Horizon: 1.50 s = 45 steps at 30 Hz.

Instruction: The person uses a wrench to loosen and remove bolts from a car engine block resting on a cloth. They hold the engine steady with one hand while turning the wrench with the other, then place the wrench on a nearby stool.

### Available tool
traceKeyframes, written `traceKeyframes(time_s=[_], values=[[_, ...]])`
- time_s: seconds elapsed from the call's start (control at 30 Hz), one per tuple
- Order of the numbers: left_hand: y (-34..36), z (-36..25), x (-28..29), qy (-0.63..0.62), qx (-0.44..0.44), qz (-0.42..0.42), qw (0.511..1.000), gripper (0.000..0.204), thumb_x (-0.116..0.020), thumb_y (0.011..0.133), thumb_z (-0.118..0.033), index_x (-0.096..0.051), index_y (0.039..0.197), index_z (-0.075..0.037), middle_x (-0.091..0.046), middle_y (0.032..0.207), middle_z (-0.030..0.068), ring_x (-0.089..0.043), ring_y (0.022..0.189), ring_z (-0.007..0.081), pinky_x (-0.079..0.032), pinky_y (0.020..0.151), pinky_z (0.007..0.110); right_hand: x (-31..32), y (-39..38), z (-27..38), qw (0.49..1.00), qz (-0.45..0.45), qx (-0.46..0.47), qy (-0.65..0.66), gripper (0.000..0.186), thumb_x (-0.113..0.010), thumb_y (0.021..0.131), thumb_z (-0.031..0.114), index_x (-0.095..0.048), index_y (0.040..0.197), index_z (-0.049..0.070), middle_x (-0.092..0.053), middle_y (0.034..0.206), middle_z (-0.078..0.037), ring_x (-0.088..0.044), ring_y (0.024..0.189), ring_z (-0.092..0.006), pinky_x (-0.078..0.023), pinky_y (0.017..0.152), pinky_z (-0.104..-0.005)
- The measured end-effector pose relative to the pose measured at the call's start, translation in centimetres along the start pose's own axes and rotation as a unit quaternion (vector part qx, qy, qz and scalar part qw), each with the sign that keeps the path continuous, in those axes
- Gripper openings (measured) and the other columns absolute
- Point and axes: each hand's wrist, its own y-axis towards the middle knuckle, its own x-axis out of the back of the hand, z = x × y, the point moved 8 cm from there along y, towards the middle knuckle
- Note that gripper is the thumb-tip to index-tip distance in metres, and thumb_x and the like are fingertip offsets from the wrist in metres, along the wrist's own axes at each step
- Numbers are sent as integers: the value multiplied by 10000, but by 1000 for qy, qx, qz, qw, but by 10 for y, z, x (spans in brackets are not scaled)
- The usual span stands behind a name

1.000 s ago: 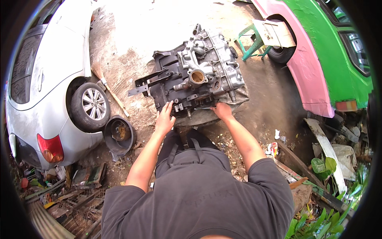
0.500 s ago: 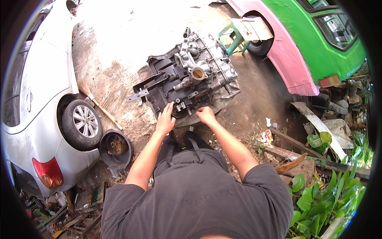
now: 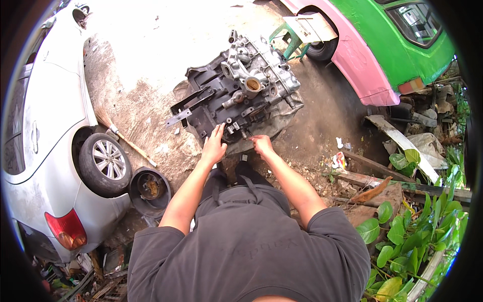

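Note:
A bulky engine (image 3: 222, 90), dark at the left with a silver metal upper part and a round open port, rests on a crumpled grey sheet (image 3: 277, 128) on the ground. My left hand (image 3: 215, 143) lies on the engine's near edge, fingers extended and apart. Just right of it, my right hand (image 3: 262, 145) has its fingers curled at a small fitting (image 3: 243, 132) low on the engine's near side; what they grip is too small to make out.
A silver car (image 3: 55, 131) stands at the left, beside a broom (image 3: 136, 148) and black tub (image 3: 150, 194). A pink-and-green vehicle (image 3: 367, 80) and green stool (image 3: 292, 43) are at the upper right. Planks (image 3: 402, 151), debris and leafy plants (image 3: 395, 231) fill the lower right.
My right hand has moved left along the engine's near edge and its fingers have curled. My left hand has stayed at the edge. The head view has turned, shifting the surroundings.

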Motion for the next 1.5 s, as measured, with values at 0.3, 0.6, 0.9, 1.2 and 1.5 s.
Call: traceKeyframes(time_s=[0.3,0.6,0.9,1.2,1.5], values=[[2,-3,-1,12,19,-12,1000,811,-559,814,-158,-220,1549,-196,-289,1564,143,-310,1431,320,-252,1162,537,65,5,-54,974,82,-169,124,351,-484,990,144,-489,1336,90,-644,758,-17,-549,583,-96,-441,546,-323],[1,-11,-5,35,60,-35,997,829,-577,811,-165,-208,1552,-188,-298,1554,156,-318,1424,332,-265,1153,543,104,57,-39,934,-21,29,-356,345,-513,940,319,-641,1147,75,-659,1133,-215,-601,1121,-370,-463,948,-450],[2,-13,-13,22,101,-84,991,840,-596,805,-153,-212,1551,-189,-309,1545,159,-331,1414,338,-278,1146,544,101,76,-6,869,56,66,-488,336,-572,943,384,-652,1231,231,-666,1199,-107,-608,1144,-323,-477,949,-445],[2,-15,-17,11,130,-116,985,825,-593,807,-150,-226,1546,-183,-308,1543,153,-327,1414,339,-273,1146,549,78,103,14,843,112,145,-505,377,-604,901,453,-700,1155,192,-688,1135,-123,-627,1102,-321,-495,915,-457],[2,-17,-16,-7,140,-127,982,817,-588,814,-133,-230,1546,-194,-318,1530,149,-332,1410,335,-264,1148,557,74,107,26,821,109,181,-531,357,-595,906,437,-711,1132,187,-701,1100,-125,-643,1064,-327,-503,895,-454]])
